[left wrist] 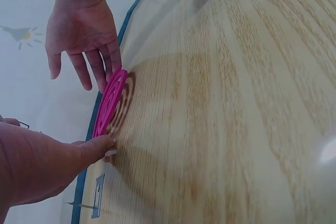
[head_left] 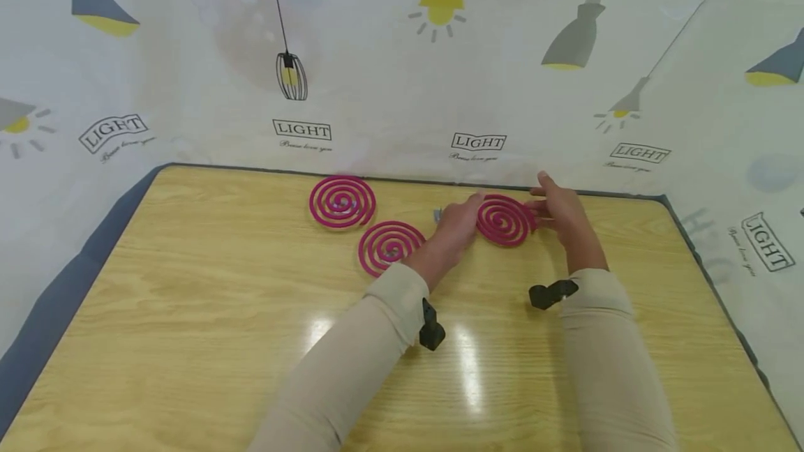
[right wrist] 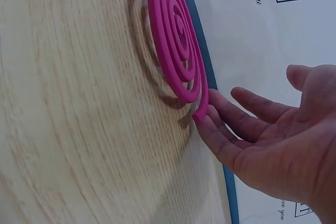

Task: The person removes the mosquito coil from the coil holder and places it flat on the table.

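A magenta mosquito coil [head_left: 504,220] is tilted just above the back of the wooden table, its shadow below it in both wrist views. My left hand [head_left: 453,229] pinches its left edge, thumb [left wrist: 97,149] on the near side. On the other side my right hand [head_left: 562,218] has its fingers [right wrist: 220,140] extended and touching the coil's outer tail end, thumb raised and apart. Beside the left hand, a small metal stand [left wrist: 98,195] with a thin upright tip lies on the table, partly visible in the head view.
Two more magenta coils, one farther back [head_left: 342,202] and one partly behind the left wrist [head_left: 391,246], lie on the left, with grey metal showing at their centres. A lamp-printed sheet [head_left: 377,54] rises behind the table's dark back edge [head_left: 402,179].
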Tool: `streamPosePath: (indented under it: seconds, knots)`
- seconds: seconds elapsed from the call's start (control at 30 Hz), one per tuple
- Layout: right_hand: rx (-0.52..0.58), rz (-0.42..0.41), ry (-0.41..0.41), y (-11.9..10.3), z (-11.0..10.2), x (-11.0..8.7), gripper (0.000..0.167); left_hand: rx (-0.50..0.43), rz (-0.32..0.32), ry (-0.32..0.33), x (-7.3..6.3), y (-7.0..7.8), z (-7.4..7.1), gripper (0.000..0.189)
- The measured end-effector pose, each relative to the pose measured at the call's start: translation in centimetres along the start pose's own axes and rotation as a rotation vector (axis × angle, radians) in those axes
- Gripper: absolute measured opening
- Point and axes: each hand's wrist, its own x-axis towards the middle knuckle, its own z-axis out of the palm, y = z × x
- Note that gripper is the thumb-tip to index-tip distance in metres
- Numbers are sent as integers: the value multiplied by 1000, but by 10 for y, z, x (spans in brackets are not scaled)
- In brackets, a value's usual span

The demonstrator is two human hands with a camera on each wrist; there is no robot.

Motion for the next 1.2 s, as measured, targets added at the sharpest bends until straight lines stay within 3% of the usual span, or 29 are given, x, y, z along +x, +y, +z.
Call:
streamPosePath:
  seconds: [0.2, 0.3, 0.43, 0.57, 0.67, 1.2]
  knots:
    - [9, 13, -7, 2, 4, 3, 82, -111, -25, -28, 2, 0, -3, 52]
    - [11, 13, -7, 3, 4, 2, 82, -144, -22, -65, 4, 0, -4, 40]
    - [9, 11, -3, 4, 4, 1, 81, -134, -24, -73, 3, 1, -4, 40]
    - [7, -4, -10, 7, 4, 1, 81, -109, -52, -51, 1, 3, -2, 69]
    - [14, -11, -20, 8, 3, 1, 82, -112, -65, -47, 0, 4, -2, 79]
    - [7, -3, -21, 8, 3, 0, 84, -126, -29, -42, -2, 1, -1, 78]
